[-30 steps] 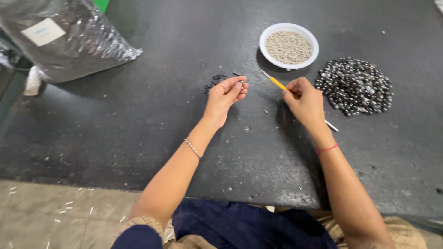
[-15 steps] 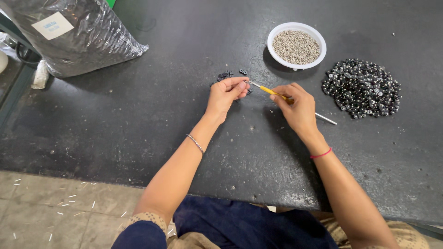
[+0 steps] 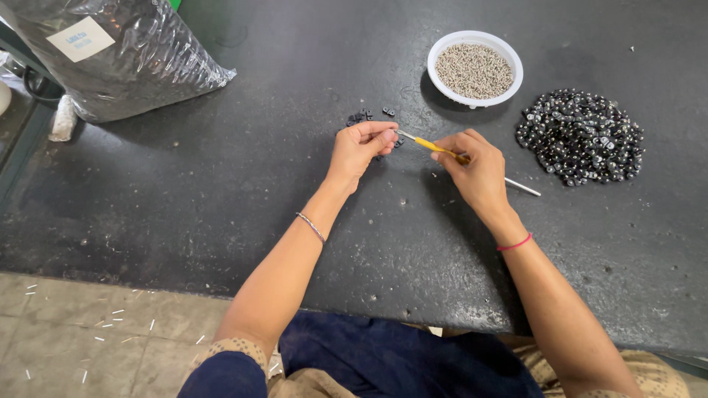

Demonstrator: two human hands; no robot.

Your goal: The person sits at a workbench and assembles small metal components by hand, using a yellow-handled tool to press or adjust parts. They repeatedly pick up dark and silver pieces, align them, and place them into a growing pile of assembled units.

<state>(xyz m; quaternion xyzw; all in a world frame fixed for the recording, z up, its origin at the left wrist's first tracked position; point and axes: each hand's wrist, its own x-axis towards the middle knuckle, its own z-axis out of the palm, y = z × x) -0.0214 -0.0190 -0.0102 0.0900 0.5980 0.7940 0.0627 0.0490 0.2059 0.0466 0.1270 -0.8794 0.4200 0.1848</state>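
Your left hand pinches a small dark piece mid-counter, its fingers closed on it, while your right hand grips the yellow-handled tool pointing into it. Few finished pieces lie just beyond; the large pile of dark beads toward the counter's right edge (beside the white bowl) looks mostly untouched.

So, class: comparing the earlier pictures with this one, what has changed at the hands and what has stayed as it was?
The right hand has brought the thin yellow-handled metal tool leftwards until its tip meets the left hand's pinched fingertips. The white bowl of pale beads, the heap of shiny black beads and the plastic sack lie unchanged.
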